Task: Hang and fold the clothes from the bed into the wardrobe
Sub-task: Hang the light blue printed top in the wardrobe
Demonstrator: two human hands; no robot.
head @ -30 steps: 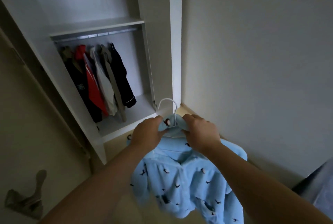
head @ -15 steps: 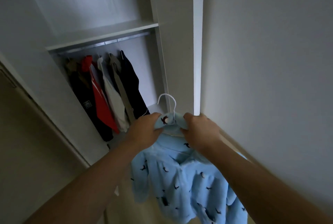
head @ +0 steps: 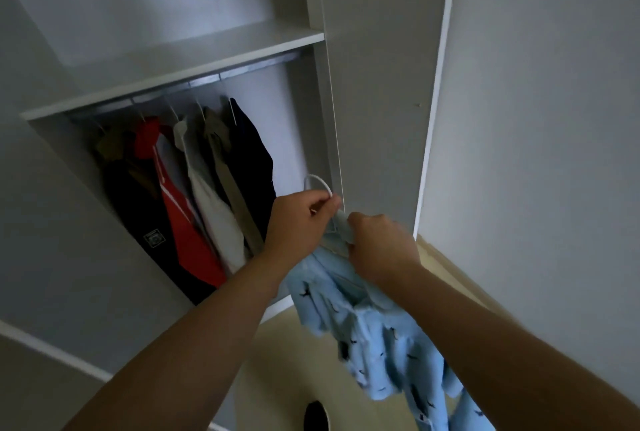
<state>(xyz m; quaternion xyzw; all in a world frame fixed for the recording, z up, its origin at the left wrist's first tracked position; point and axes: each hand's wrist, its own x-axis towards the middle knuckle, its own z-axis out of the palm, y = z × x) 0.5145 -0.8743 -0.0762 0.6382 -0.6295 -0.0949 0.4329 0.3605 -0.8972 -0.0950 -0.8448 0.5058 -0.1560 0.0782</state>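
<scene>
While it hangs from a white hanger (head: pixel 317 181), the light blue shirt (head: pixel 367 323), printed with small dark shapes, is held in the air before the open hanging compartment of the wardrobe (head: pixel 377 84). It is close to the right side panel and lower than the rail (head: pixel 207 78). The left hand (head: pixel 298 222) has its fingers curled and pinched on the hanger's wire at the base of the hook. Just beside it, the right hand (head: pixel 381 247) is clenched on the shirt's collar. Under the shelf (head: pixel 194 59), from the rail's left end to its middle, hang a dark jacket (head: pixel 145 215), a red garment (head: pixel 180 215), a white shirt (head: pixel 211 208), an olive shirt (head: pixel 221 153) and a navy garment (head: pixel 251 167), pressed together. The blue shirt's lower part trails above the beige floor (head: pixel 294 344).
</scene>
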